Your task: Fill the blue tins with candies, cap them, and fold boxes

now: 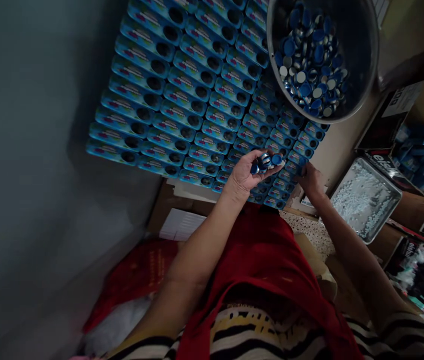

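Note:
In the head view, my left hand (pixel 242 172) is palm up with its fingers curled round several small round blue-and-silver caps (pixel 266 161). My right hand (pixel 311 181) is closed at the fingertips, low against the right edge of the rows of blue printed cases (pixel 185 107). What its fingers pinch, if anything, is hidden. The cases lie side by side in long rows, each with printed lettering and a dark round spot at one end. Above my hands stands a metal bowl (pixel 362 95) with many more blue and silver caps (pixel 311 55) in it.
To the right lies a metal tray (pixel 388 215) of small white pieces. Beyond it stand open cardboard boxes with blue items (pixel 418 155) inside. A grey wall (pixel 27 150) bounds the left. A red bag (pixel 132 280) lies below left, near a white sheet (pixel 180 224).

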`<act>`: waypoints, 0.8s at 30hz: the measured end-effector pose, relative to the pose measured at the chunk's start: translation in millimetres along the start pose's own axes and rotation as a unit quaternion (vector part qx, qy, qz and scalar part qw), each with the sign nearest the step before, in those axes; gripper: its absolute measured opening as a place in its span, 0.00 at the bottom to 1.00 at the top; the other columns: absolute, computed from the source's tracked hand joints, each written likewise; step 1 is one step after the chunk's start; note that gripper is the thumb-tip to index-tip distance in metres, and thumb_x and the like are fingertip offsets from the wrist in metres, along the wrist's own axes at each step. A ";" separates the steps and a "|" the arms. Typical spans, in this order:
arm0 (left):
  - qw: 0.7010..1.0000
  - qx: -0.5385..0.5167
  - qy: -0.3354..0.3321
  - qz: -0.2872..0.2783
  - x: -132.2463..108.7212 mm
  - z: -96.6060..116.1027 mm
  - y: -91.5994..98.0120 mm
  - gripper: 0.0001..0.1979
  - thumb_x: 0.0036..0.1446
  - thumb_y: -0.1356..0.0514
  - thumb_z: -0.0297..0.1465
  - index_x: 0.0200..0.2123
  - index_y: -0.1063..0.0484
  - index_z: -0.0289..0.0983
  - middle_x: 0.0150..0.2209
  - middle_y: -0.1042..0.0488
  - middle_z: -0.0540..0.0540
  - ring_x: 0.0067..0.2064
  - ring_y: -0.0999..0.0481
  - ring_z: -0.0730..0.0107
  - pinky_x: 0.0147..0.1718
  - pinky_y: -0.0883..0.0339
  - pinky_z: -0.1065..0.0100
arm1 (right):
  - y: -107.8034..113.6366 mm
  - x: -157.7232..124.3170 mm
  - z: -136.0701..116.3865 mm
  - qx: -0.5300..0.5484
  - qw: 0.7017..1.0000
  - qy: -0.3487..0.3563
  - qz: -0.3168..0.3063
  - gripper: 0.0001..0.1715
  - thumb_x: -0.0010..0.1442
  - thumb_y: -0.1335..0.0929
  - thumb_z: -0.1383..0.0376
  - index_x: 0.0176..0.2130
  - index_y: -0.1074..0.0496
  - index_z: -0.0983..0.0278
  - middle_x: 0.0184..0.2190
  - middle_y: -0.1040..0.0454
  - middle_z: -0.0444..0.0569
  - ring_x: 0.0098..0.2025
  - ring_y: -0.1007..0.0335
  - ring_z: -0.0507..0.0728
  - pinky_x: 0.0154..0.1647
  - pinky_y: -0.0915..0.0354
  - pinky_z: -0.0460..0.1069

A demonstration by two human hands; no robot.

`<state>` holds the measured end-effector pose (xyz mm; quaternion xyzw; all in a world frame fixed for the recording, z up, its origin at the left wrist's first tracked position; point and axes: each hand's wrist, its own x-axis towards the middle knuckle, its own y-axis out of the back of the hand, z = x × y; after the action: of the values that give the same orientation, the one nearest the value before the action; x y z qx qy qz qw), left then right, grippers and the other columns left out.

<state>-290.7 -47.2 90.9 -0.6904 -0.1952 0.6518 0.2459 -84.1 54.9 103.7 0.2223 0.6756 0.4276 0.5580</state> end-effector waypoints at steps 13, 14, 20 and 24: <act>0.998 0.067 0.014 -0.002 -15.6 -2.5 -2.9 0.04 0.61 0.38 0.22 0.33 0.24 0.33 0.31 0.18 0.47 0.35 0.16 0.70 0.57 0.19 0.50 | 26.5 -2.8 -53.6 0.244 0.929 0.252 0.117 0.08 0.61 0.26 0.62 0.42 0.18 0.59 0.39 0.24 0.49 0.43 0.28 0.59 0.47 0.30 0.53; 0.998 0.066 0.019 -0.001 -15.8 -4.0 -2.7 0.05 0.61 0.38 0.22 0.33 0.24 0.33 0.30 0.19 0.48 0.35 0.17 0.70 0.57 0.19 0.51 | 23.9 -3.4 -53.5 0.265 0.921 0.260 0.123 0.06 0.59 0.26 0.63 0.38 0.18 0.60 0.38 0.24 0.48 0.42 0.28 0.59 0.47 0.31 0.53; 0.997 0.062 0.044 -0.013 -23.5 -11.6 8.5 0.04 0.63 0.39 0.26 0.34 0.26 0.35 0.36 0.16 0.40 0.48 0.13 0.57 0.55 0.18 0.48 | -1.3 -38.0 -11.7 0.354 0.920 0.111 0.126 0.06 0.57 0.28 0.62 0.35 0.22 0.62 0.30 0.23 0.44 0.33 0.29 0.55 0.38 0.33 0.50; 0.997 0.071 0.042 -0.009 -29.8 -12.2 17.2 0.02 0.62 0.39 0.26 0.35 0.26 0.35 0.39 0.15 0.38 0.51 0.14 0.52 0.56 0.19 0.45 | -23.7 -58.2 2.6 0.239 0.967 0.030 0.085 0.03 0.55 0.28 0.65 0.33 0.22 0.63 0.33 0.20 0.47 0.36 0.25 0.57 0.42 0.32 0.50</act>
<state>-281.6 -79.7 105.0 -0.6961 -0.1445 0.6321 0.3083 -61.2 -2.2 116.9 0.3927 0.7532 0.3066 0.4295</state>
